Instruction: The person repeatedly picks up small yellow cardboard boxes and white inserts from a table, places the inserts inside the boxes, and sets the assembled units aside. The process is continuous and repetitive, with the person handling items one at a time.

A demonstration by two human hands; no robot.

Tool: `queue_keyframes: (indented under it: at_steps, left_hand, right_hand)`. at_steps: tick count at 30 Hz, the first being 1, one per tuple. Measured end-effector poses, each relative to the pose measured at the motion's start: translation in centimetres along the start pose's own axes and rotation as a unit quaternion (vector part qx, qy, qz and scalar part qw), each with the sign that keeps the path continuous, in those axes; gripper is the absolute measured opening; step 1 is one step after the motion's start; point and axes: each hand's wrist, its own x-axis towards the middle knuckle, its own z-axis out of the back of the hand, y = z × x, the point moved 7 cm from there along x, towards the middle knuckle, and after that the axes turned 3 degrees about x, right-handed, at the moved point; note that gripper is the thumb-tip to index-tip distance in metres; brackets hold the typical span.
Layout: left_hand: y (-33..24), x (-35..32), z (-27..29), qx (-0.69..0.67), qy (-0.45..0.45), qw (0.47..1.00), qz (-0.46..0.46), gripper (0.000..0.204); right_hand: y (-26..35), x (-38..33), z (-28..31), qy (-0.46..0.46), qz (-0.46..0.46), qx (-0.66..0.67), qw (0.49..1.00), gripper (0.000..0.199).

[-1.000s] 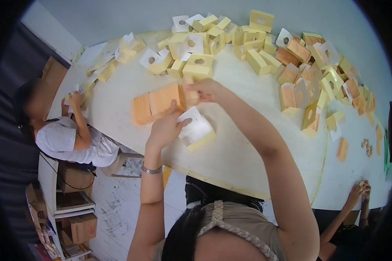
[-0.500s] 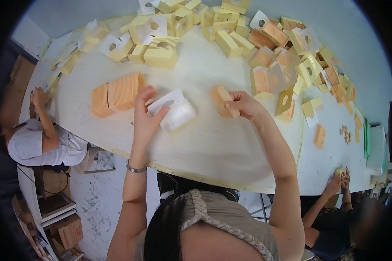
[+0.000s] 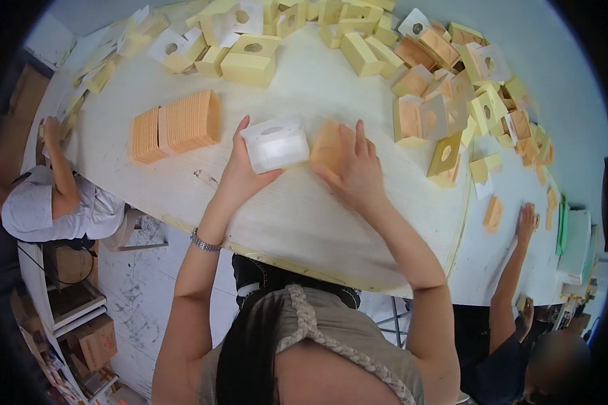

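My left hand point(image 3: 240, 169) grips a small open box point(image 3: 279, 147) at its left side, thumb along the near edge and fingers behind. The box has a white inside and a lid with an oval cut-out. Just right of it, my right hand point(image 3: 358, 169) holds a peach-orange tray insert point(image 3: 325, 145), slightly smeared by motion. The thumb lies at its near side; the other fingers stretch upward and partly cover it. The insert is tilted close beside the box.
A long row of stacked orange inserts point(image 3: 175, 126) lies to the left. Pale yellow boxes point(image 3: 248, 67) pile along the far side; more boxes with orange inserts point(image 3: 412, 121) heap at the right. One person point(image 3: 61, 202) sits at left, another point(image 3: 507, 358) at lower right.
My left hand has closed on the white-lined box and turned it more upright. My right hand has brought the orange insert leftward to the box. The co-worker at right has reached forward.
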Motion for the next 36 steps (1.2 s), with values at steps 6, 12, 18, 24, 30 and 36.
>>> queue_keyframes:
  at_steps: [6, 12, 18, 24, 30, 36]
  left_hand:
    - [1.5, 0.1, -0.3, -0.025, 0.005, 1.0, -0.007, 0.1]
    - [-0.3, 0.3, -0.1, 0.074, 0.007, 0.996, -0.053, 0.072]
    - [0.8, 0.1, -0.3, 0.064, -0.016, 0.998, -0.015, 0.069]
    - [0.2, 0.2, -0.8, 0.099, 0.024, 0.994, -0.035, 0.075]
    - [0.3, 0.3, -1.0, 0.029, 0.086, 0.996, 0.019, 0.079]
    - [-1.0, 0.2, -1.1, 0.111, 0.063, 0.988, -0.085, 0.083]
  right_hand:
    - [-1.5, 2.9, -2.0, 0.209, 0.03, -0.066, 0.975, 0.074]
    - [-2.6, -1.2, 1.5, 0.069, 0.01, -0.115, 0.991, 0.058]
    - [-4.6, -1.5, 2.2, 0.037, -0.036, -0.044, 0.998, 0.046]
    - [7.5, -0.3, 7.0, 0.012, 0.313, -0.024, 0.949, 0.046]
    - [8.6, 2.6, 1.2, 0.13, 0.383, 0.086, 0.911, 0.036]
    - [6.0, 2.0, 0.7, 0.191, 0.356, 0.062, 0.913, 0.039]
